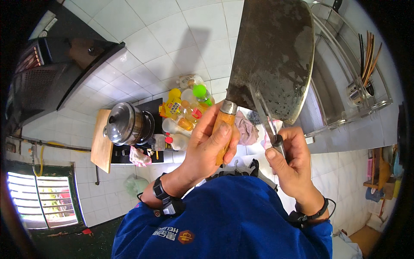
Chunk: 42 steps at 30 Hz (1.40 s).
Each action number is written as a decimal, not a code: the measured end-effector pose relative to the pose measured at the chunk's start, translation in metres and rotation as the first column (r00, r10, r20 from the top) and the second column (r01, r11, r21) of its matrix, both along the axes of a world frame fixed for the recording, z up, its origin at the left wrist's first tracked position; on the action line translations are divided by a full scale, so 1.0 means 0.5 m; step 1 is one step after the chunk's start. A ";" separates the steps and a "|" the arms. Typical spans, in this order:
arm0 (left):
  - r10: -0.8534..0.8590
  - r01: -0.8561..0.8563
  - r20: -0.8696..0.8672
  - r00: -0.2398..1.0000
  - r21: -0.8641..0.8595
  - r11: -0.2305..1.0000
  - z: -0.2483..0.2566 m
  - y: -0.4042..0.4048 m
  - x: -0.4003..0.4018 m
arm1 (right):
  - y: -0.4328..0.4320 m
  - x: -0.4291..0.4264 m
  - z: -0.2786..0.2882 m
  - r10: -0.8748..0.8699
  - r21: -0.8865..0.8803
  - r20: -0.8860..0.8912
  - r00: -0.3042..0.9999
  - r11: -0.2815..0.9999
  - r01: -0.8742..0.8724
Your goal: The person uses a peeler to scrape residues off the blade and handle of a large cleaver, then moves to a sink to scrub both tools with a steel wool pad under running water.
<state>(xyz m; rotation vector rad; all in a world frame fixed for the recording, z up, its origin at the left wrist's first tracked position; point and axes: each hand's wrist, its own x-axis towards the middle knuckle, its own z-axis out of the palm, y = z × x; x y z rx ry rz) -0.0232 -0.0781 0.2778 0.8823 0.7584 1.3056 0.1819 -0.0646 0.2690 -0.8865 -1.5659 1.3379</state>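
Observation:
My left hand (203,139) grips the wooden handle of a large cleaver (273,55). Its broad dark blade points away from me, wet-looking and marked with stains and droplets. In my right hand (289,168) is a slim tool with a dark and metal handle and a slotted metal end, apparently a vegetable peeler (266,113). That slotted end overlaps the lower part of the blade near the handle; whether they touch I cannot tell. Behind the cleaver's handle, a mauve cloth (246,129) is partly hidden.
A lidded metal pot (123,124) stands on the black stove (152,110), beside a wooden board (101,139). Several bottles (186,113) crowd the counter. A range hood (71,61) juts out at upper left. At right, a metal wall rack (347,121) carries chopsticks (368,61) in a holder.

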 end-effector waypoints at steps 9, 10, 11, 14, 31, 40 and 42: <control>-0.007 0.009 -0.030 1.000 0.089 0.996 0.008 0.002 -0.020 | -0.016 0.003 0.059 -0.078 0.203 0.435 0.897 0.979 -0.013; 0.006 -0.003 -0.035 0.999 0.090 0.996 0.008 0.000 -0.018 | -0.019 0.003 0.058 -0.026 0.121 0.408 0.913 0.992 -0.026; 0.020 -0.016 -0.040 0.999 0.092 0.996 0.008 0.000 -0.019 | -0.022 0.002 0.056 0.025 0.039 0.376 0.926 0.998 -0.043; 0.001 0.006 -0.049 0.999 0.133 0.991 0.000 0.000 -0.028 | -0.033 -0.003 0.059 0.151 -0.231 0.174 0.973 0.967 -0.108; 0.096 -0.081 -0.056 0.994 0.224 0.971 -0.013 -0.002 -0.035 | -0.037 -0.035 0.068 0.259 -0.312 0.131 0.957 0.927 -0.208; 0.105 -0.104 0.000 0.994 0.187 0.977 -0.019 -0.012 -0.031 | -0.035 -0.036 0.070 0.334 -0.465 -0.055 0.941 0.826 -0.320; 0.068 -0.076 0.045 0.997 0.202 0.977 -0.022 -0.011 -0.035 | -0.036 -0.036 0.072 0.334 -0.453 -0.038 0.942 0.834 -0.314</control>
